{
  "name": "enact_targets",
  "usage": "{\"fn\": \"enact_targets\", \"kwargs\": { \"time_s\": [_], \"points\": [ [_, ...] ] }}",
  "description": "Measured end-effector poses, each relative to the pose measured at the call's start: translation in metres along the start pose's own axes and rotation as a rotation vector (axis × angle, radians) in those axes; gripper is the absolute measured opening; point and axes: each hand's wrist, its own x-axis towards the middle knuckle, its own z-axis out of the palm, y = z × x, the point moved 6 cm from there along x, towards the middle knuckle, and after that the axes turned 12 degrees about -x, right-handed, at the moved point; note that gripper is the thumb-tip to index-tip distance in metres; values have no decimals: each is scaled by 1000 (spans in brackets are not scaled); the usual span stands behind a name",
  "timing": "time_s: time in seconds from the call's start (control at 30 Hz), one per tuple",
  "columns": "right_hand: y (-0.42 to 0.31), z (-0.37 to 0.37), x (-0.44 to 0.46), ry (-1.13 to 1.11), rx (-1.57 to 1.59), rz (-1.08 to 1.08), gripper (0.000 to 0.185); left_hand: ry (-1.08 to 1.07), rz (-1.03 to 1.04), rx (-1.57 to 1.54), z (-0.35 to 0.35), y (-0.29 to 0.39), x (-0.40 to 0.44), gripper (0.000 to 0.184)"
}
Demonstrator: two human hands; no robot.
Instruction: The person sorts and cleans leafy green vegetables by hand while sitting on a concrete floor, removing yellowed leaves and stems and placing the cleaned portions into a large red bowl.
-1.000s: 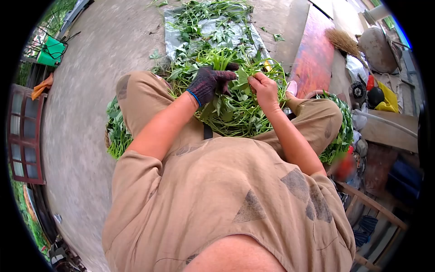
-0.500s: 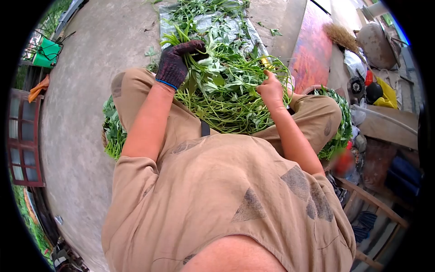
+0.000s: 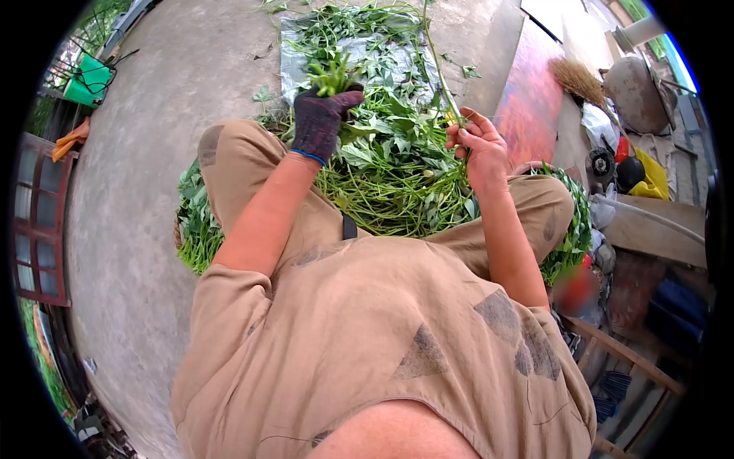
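grey concrete floor | dark-red paned frame left | wooden rail right

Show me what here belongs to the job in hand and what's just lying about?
Seems part of the job:
left hand in a dark glove, gripping a bunch of stems
bare right hand, holding a long stem
heap of greens
plastic sheet under some greens

Seems just lying about:
broom
green container
orange cloth
white bag

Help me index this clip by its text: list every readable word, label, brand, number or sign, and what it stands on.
There is no readable text.
Greens, glove, shirt: no lettering seen.
Round black thing: any marking is too small to read.
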Motion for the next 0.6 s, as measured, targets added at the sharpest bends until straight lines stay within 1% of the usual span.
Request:
{"fn": "enact_targets", "kwargs": {
  "time_s": [0.03,0.1,0.17,0.2,0.23,0.3,0.4,0.5,0.57,0.6],
  "points": [
    [-1,7,-1,-23,1,6,43,-50,41,28,13,4,-6,30],
    [-4,22,-6,-77,43,14,42,-198,136,252,35,-1,-11,37],
    [-7,38,-11,-147,109,32,42,-271,-81,117,50,-24,-14,46],
    [-10,47,-15,-161,110,44,40,-321,4,158,57,-24,-12,54],
    [-11,54,-17,-184,120,49,40,-332,27,297,57,-27,-12,45],
    [-12,64,-21,-225,140,59,39,-461,-47,345,67,-39,-11,26],
    [-13,64,-21,-189,118,58,37,-392,-160,314,60,-48,-14,23],
    [-18,51,-21,-135,115,48,35,-134,-256,47,22,-57,6,26],
    [-30,40,-20,-119,167,19,35,69,-366,9,-23,-75,36,28],
    [-39,35,-19,-80,151,9,36,63,-324,60,-21,-61,37,29]
  ]
}}
